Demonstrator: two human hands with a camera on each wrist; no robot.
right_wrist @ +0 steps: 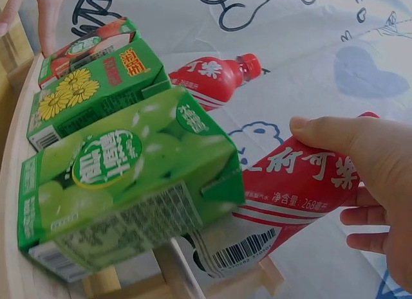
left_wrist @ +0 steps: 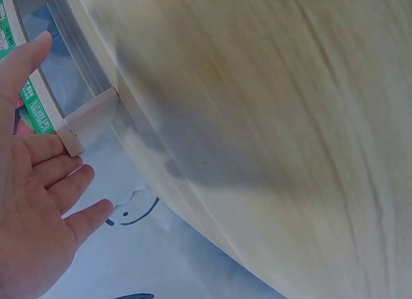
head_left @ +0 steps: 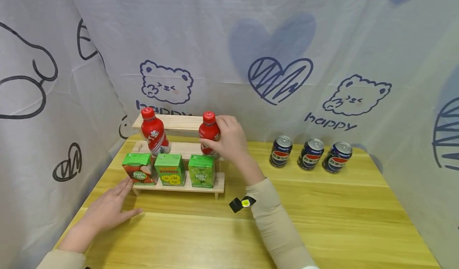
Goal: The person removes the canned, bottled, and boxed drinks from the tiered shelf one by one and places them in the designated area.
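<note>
1. A red plastic bottle with a red screw cap (head_left: 209, 131) is held in the right hand (head_left: 231, 137), thumb to one side and fingers to the other; it is located at the right end of the middle tier of a pale wooden three-tiered rack (head_left: 183, 148). Whether its full weight is borne by the tier cannot be told.
2. The left end of the bottom tier is touched by the extended fingers of the left hand (head_left: 109, 208); nothing is gripped there.
3. For a good placement, the bottle should be kept upright, its base seated flat, and the grip loosened only once it is steady. The green carton in front should not be brushed, and the rack is best braced lightly.
4. A matching red capped bottle (head_left: 154, 132) is stood at the left of the middle tier.
5. On the bottom tier, green drink cartons are lined up, printed with red fruit (head_left: 140, 171), yellow flowers (head_left: 170, 173) and green fruit (head_left: 201, 173); their contents are hidden.
6. Three dark-blue metal cans (head_left: 281, 152) are stood on the wooden table (head_left: 186, 233), right of the rack; their contents cannot be seen.
</note>
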